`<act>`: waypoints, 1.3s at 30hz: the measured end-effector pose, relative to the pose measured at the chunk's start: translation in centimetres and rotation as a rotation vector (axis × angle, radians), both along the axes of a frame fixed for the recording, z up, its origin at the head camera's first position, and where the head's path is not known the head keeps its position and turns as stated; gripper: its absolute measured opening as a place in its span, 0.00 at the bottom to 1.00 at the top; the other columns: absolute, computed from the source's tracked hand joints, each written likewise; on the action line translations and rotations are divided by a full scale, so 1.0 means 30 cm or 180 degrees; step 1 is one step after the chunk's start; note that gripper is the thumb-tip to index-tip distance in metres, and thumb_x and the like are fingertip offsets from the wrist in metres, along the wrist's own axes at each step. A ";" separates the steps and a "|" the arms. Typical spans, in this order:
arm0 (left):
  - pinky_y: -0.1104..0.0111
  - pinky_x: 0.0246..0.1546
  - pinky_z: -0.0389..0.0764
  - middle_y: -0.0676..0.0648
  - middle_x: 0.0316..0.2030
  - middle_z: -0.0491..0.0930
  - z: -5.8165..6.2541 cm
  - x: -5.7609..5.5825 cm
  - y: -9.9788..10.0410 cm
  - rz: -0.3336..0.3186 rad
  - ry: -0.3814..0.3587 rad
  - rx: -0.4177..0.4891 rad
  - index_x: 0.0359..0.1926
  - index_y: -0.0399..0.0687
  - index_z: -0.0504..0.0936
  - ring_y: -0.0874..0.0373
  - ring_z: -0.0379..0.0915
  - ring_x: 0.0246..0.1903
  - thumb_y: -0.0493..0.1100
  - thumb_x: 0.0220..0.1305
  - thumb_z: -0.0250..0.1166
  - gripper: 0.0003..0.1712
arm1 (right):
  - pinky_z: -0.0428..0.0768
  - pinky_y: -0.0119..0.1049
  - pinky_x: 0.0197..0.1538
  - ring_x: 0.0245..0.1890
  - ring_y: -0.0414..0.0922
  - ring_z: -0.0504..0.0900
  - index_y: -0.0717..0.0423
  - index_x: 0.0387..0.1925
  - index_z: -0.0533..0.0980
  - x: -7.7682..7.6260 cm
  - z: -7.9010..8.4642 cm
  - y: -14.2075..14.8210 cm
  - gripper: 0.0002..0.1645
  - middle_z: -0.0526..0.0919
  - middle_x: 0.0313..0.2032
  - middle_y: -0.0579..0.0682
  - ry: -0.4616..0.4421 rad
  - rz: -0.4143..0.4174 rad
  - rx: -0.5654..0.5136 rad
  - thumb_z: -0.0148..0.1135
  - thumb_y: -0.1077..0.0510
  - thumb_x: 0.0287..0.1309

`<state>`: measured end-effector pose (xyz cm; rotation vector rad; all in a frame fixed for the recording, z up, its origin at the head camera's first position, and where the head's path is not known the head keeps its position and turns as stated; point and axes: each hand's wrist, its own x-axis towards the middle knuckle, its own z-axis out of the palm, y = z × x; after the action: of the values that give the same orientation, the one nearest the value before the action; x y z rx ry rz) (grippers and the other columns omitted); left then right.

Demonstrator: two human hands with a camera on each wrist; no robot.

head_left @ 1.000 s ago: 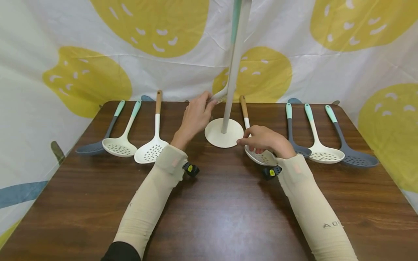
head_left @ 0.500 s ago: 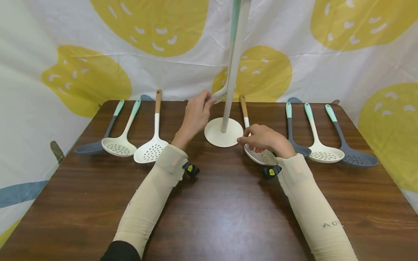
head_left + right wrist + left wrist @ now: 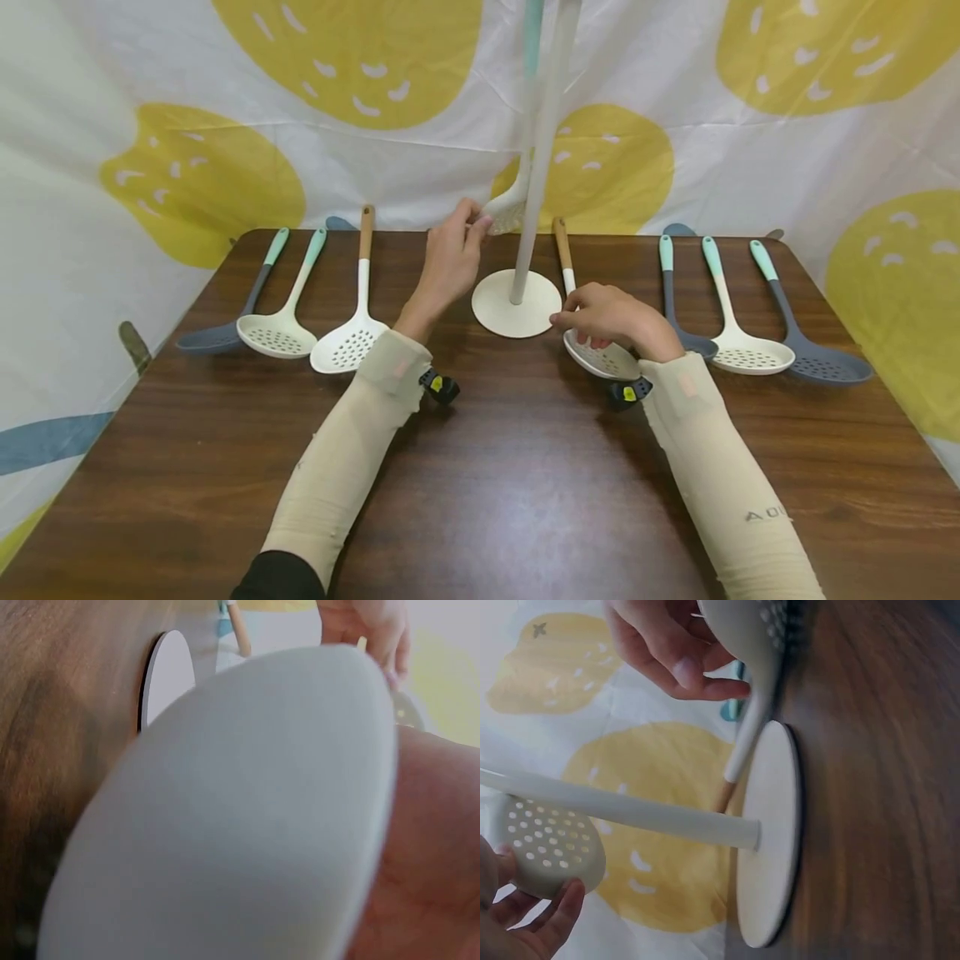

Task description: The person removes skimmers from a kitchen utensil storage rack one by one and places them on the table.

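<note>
My left hand point(image 3: 450, 258) pinches the rim of a white skimmer point(image 3: 506, 207) between thumb and fingers. The mint handle of that skimmer runs up beside a white upright pole point(image 3: 542, 158); its top is out of view. In the left wrist view the perforated bowl point(image 3: 547, 844) faces the camera. The pole rises from a round white base point(image 3: 517, 321). My right hand point(image 3: 611, 315), fingers loosely bent, hangs over a white skimmer with a wooden handle point(image 3: 611, 364) on the table. Its bowl point(image 3: 247, 802) fills much of the right wrist view; whether the fingers touch it, I cannot tell.
On the left of the brown table point(image 3: 480, 467) lie a grey skimmer point(image 3: 213, 338), a white one point(image 3: 276, 337) and a wooden-handled white one point(image 3: 348, 346). Two grey skimmers point(image 3: 828, 364) and a white one point(image 3: 752, 357) lie right. A patterned cloth point(image 3: 420, 175) hangs behind.
The held skimmer's bowl has risen slightly and tilted, and its handle has shifted a little left of the pole. My left hand moved slightly with it. The right hand is nearly still.
</note>
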<state>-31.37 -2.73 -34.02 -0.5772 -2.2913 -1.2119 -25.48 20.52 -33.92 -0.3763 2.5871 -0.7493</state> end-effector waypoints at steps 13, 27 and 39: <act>0.74 0.33 0.76 0.47 0.34 0.80 0.068 0.030 -0.020 0.0031 0.0042 0.0424 0.41 0.41 0.76 0.60 0.80 0.30 0.46 0.71 0.55 0.12 | 0.77 0.42 0.28 0.21 0.49 0.76 0.59 0.45 0.79 0.005 0.011 0.015 0.21 0.78 0.28 0.58 0.0007 -0.0075 -0.0075 0.54 0.46 0.65; 0.72 0.25 0.78 0.47 0.27 0.79 0.103 0.088 -0.071 0.0014 0.0169 0.0617 0.37 0.41 0.77 0.63 0.78 0.23 0.48 0.69 0.57 0.14 | 0.72 0.37 0.23 0.18 0.43 0.72 0.61 0.47 0.76 0.008 0.029 0.041 0.25 0.77 0.26 0.56 0.0003 -0.0117 -0.0093 0.52 0.44 0.66; 0.71 0.19 0.72 0.55 0.16 0.75 0.119 0.165 -0.164 -0.0031 0.0124 0.0037 0.25 0.46 0.77 0.63 0.71 0.12 0.52 0.64 0.60 0.17 | 0.76 0.41 0.28 0.22 0.48 0.76 0.65 0.43 0.75 0.014 0.049 0.082 0.25 0.77 0.26 0.57 0.0100 -0.0161 -0.0275 0.52 0.45 0.67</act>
<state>-26.42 -7.64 -30.46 -0.6034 -2.2502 -1.2072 -25.07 23.00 -32.46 -0.3524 2.6082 -0.8816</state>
